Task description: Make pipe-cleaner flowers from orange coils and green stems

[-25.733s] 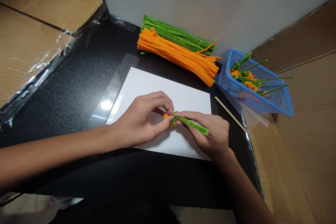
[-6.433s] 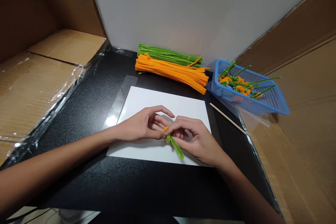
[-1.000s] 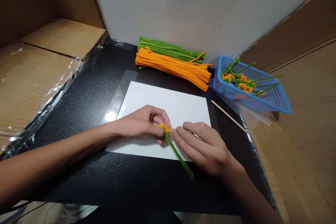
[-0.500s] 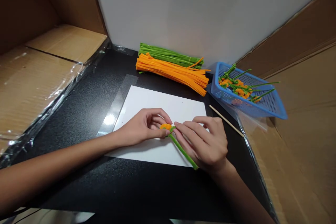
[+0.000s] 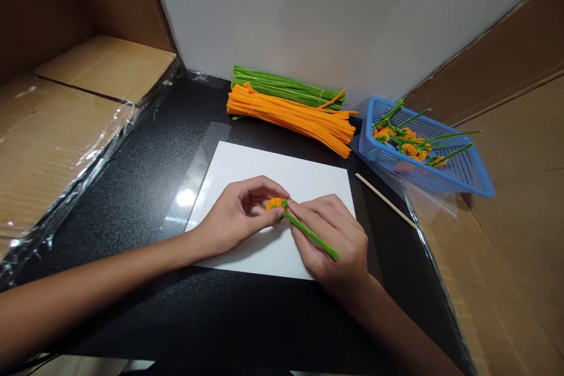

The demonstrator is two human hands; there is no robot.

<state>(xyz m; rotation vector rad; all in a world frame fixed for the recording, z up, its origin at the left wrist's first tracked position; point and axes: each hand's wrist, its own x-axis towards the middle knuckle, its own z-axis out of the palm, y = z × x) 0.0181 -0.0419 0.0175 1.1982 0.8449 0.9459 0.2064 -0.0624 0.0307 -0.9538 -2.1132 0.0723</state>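
Observation:
A pipe-cleaner flower (image 5: 311, 236) has a coiled orange head and a fuzzy green stem slanting down to the right. My left hand (image 5: 240, 211) pinches the orange head between thumb and fingers above a white sheet (image 5: 247, 158). Closed at the base of the head, my right hand (image 5: 335, 235) has its fingertips on a short bent green part. The stem passes in front of the right hand's fingers. Fingers hide part of the head and the exact grip there.
Behind the sheet lie an orange pipe-cleaner bundle (image 5: 291, 117) and a green bundle (image 5: 282, 84). A blue basket (image 5: 440, 179) at the right holds several orange and green flowers. A thin wooden stick (image 5: 385, 201) rests in front of it. Cardboard (image 5: 66, 123) borders the black table's left side.
My right hand's fingers have drawn in closer around the flower's base, folding the short green part against the head. The stem's free end has risen slightly. The view has shifted a little.

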